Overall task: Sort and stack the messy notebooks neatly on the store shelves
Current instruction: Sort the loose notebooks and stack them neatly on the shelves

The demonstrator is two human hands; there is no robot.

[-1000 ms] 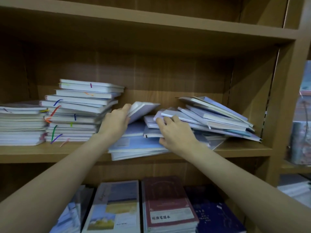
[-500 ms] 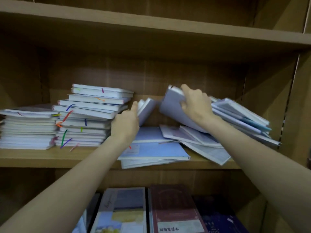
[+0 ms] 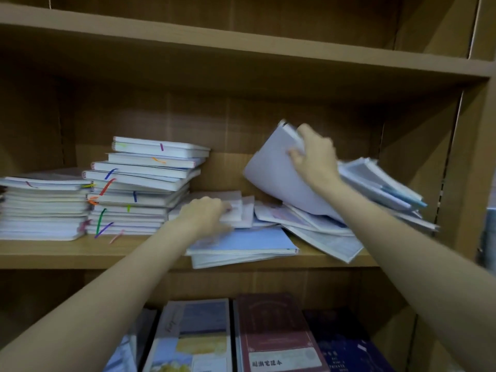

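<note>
On the middle shelf point(image 3: 53, 253), right of the tall stack point(image 3: 145, 189) with coloured ribbons, lies the mess I am working through. My right hand point(image 3: 315, 159) grips a pale notebook point(image 3: 276, 178) by its upper edge, thumb in front and fingers curled over the top, and holds it tilted up and clear of the slumped heap point(image 3: 375, 183) that leans toward the shelf's right wall. My left hand point(image 3: 206, 216) lies just right of the tall stack, on a small white notebook point(image 3: 236, 208); motion blur hides the fingers, so I cannot tell whether it is grasping the book or only pressing it flat. Under and in front of that hand a blue notebook point(image 3: 249, 240) juts over the shelf edge, askew. Left of the tall stack sits a lower stack point(image 3: 40, 208), fairly even. Below the shelf, other covers face up, among them a maroon book point(image 3: 276, 331).

I judge this to be the sorting step, early on: one book is lifted out, most of the loose ones are untouched. The next move calls for carrying the pale notebook left toward the tall stack or a like-sized pile, squaring its edges, while the left hand steadies the flat books so nothing slides off the front.
</note>
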